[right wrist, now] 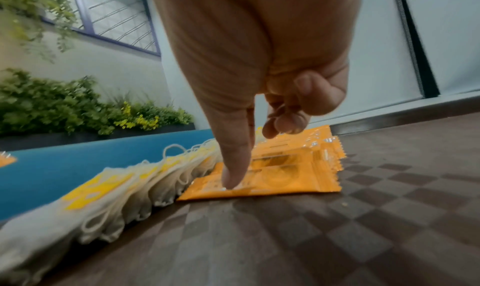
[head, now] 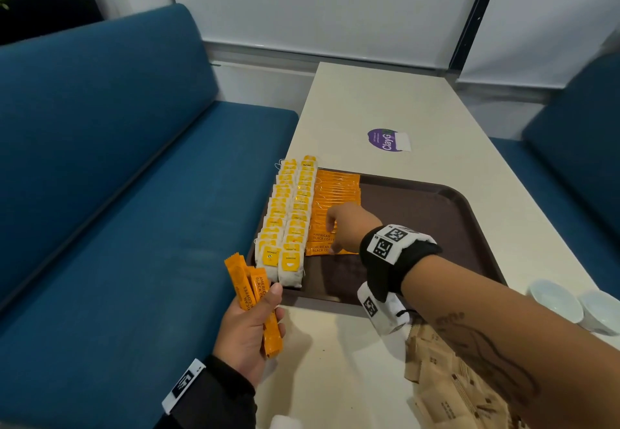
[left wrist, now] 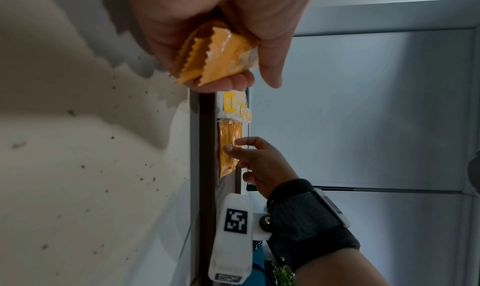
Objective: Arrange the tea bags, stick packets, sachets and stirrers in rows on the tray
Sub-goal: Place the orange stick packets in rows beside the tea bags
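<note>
We are mid-way through the stick-packet row. Our right hand [head: 349, 227] is down on the tray [head: 436, 214], thumb tip pressing the nearest packet of the stick row [head: 335, 200] flat while the other fingers curl loosely above it, holding nothing as far as the right wrist view shows. Our left hand [head: 250, 324] is clamped round a few spare sticks [head: 256, 297], held off the tray's near left corner.

Tray contents: two overlapping rows of tea bags [head: 287, 224] along the left edge, then the stick row just beside them, touching. The right half of the tray is bare. Brown sachets [head: 446, 385] lie in a loose pile on the bench [head: 385, 100], under our right forearm. Stirrers not seen.

Next move, we judge: pass a stick from left hand to right and lay it overlapping the near end of the row, edges square. Sachets and stirrers not started.
</note>
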